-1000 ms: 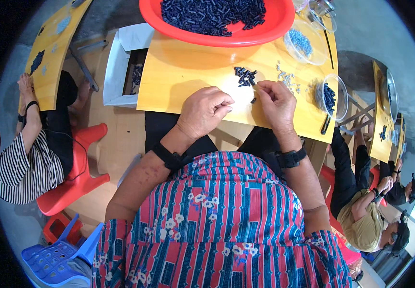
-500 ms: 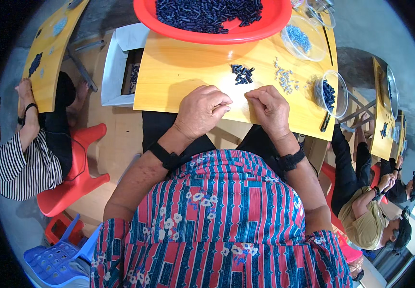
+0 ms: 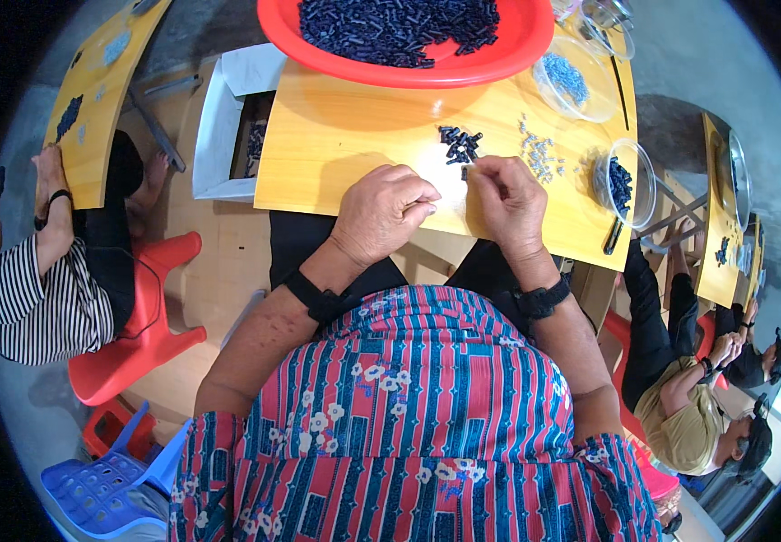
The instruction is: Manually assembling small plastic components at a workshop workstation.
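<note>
My left hand (image 3: 386, 208) has thumb and finger pressed together, can't tell if anything tiny's in there, and my right hand's (image 3: 510, 203) fingertips are closed up right by one dark piece (image 3: 464, 172), gripped or just lying there, no idea. The loose black pieces (image 3: 459, 144) sit just past them, clear bits (image 3: 542, 161) close on the right, so one sloppy knuckle could mix both piles on the yellow table (image 3: 318, 163).

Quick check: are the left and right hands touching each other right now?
Apart. The head view shows it: a brightly lit strip of table is plainly visible between the fingertips of the left hand and right hand.
</note>
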